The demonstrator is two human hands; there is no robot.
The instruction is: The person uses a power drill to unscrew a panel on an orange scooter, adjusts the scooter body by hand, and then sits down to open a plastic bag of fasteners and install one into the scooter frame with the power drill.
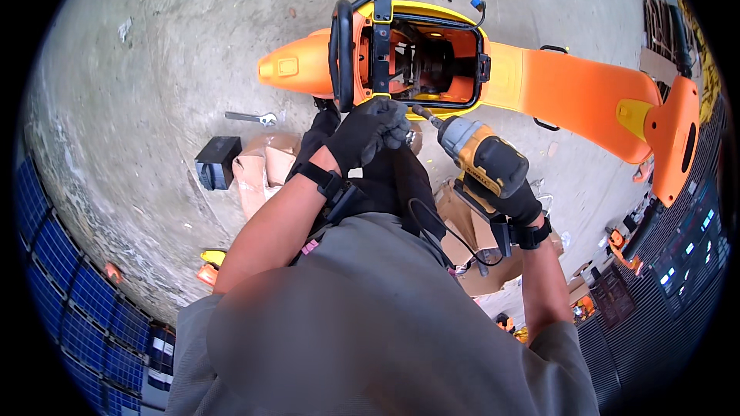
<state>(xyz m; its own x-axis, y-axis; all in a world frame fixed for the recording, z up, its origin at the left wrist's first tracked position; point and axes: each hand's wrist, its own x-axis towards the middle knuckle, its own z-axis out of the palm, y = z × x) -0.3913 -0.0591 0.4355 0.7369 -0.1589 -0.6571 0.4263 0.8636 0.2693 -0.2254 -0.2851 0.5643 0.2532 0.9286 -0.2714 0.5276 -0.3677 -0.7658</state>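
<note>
My right hand, in a black glove, is wrapped round the grip of a yellow and black cordless impact driver. The driver's socket end points left, towards my other hand. My left hand, also gloved, is closed with its fingertips drawn together just left of the socket; whatever may be between them is too small or hidden. Both hands are at the near side of an orange and yellow ride-on body. Its open compartment shows dark parts inside. A black bar stands across its left part.
An adjustable wrench lies on the concrete floor at left, near a black box-shaped battery. Cardboard pieces lie beside my legs. Blue crates stand at lower left. More orange parts lie at right.
</note>
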